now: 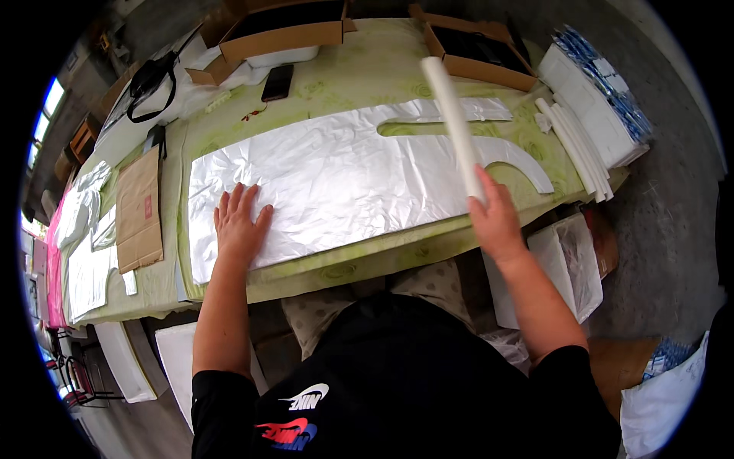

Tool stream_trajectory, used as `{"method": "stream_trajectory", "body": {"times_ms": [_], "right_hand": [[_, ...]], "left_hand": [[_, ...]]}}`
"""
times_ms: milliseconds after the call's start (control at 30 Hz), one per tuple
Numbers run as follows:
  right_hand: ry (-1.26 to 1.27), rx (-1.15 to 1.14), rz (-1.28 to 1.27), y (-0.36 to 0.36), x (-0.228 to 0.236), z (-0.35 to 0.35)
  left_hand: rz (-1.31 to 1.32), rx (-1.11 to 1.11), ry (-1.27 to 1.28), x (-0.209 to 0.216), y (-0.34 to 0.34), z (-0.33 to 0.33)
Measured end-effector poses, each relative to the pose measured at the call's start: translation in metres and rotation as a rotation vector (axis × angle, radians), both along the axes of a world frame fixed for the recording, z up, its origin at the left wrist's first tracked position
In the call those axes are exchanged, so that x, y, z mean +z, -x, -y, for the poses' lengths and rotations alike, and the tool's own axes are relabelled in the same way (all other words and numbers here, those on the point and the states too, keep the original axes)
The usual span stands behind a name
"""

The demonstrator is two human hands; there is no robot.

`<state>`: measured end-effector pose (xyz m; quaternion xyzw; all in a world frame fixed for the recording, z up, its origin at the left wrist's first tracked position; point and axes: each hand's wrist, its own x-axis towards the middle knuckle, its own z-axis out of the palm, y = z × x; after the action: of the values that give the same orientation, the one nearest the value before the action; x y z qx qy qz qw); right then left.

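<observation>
A large silvery foil-like sheet (321,183) with two curved arms at its right end lies spread on the table, its surface wrinkled. My left hand (241,226) rests flat on its left part, fingers spread. In my right hand (495,218) is a long white tube (451,115), gripped near its lower end. The tube is held above the sheet's right part and points away from me. Whether it is hollow does not show.
Several white tubes (577,149) lie at the table's right edge beside a white box (592,99) topped with blue packets. A phone (278,83) and open cardboard boxes (290,34) stand at the far side. Flattened cardboard (140,210) and folded silvery pieces (88,268) lie left.
</observation>
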<state>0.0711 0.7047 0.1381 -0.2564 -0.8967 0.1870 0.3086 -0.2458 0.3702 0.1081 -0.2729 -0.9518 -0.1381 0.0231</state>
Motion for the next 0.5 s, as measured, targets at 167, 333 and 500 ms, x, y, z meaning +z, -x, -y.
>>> {"method": "stream_trajectory", "body": {"times_ms": [167,333,500], "right_hand": [[0.120,-0.012,0.246,0.043,-0.016,0.036],[0.253,0.005,0.260,0.037,-0.015,0.031],[0.275,-0.134,-0.060,-0.007,-0.012,0.057]], "left_hand": [[0.003,-0.012,-0.024,0.002,-0.001,-0.003],[0.019,-0.018,-0.081,-0.006,0.004,0.002],[0.037,-0.069,-0.135,-0.014,0.009,0.010]]}}
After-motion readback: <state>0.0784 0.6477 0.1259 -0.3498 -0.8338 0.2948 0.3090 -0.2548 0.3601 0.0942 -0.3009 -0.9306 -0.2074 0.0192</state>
